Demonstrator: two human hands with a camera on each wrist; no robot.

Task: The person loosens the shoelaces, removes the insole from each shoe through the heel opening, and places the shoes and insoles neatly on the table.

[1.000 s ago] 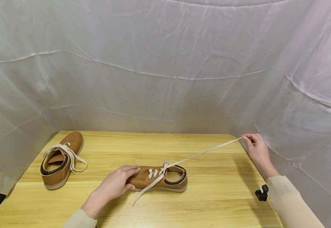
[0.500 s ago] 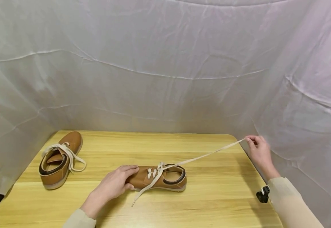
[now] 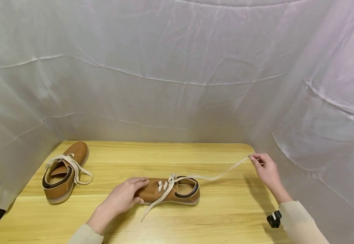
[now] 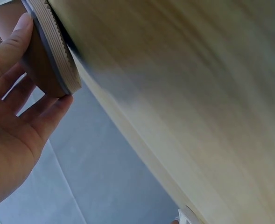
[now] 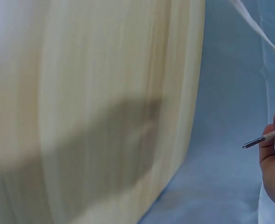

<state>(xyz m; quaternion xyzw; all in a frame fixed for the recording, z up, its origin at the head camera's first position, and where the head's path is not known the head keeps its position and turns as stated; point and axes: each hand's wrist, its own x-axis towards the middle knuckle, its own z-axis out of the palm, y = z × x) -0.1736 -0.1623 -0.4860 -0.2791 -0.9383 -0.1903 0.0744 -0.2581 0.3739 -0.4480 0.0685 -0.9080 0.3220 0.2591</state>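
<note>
A brown shoe lies on its sole at the middle of the wooden table, toe to the left. My left hand grips its toe; in the left wrist view the fingers wrap the toe and ribbed sole. A cream lace runs from the shoe's eyelets out to the right and hangs slack. My right hand pinches its tip near the table's right edge; the dark aglet shows in the right wrist view. The lace's other end trails over the shoe's near side.
A second brown shoe with a loose cream lace stands at the table's far left. White cloth walls the table at the back and both sides. A small black device sits on my right wrist.
My right hand has come down and in toward the shoe, so the lace went from taut to slack. The left hand and shoe stayed put.
</note>
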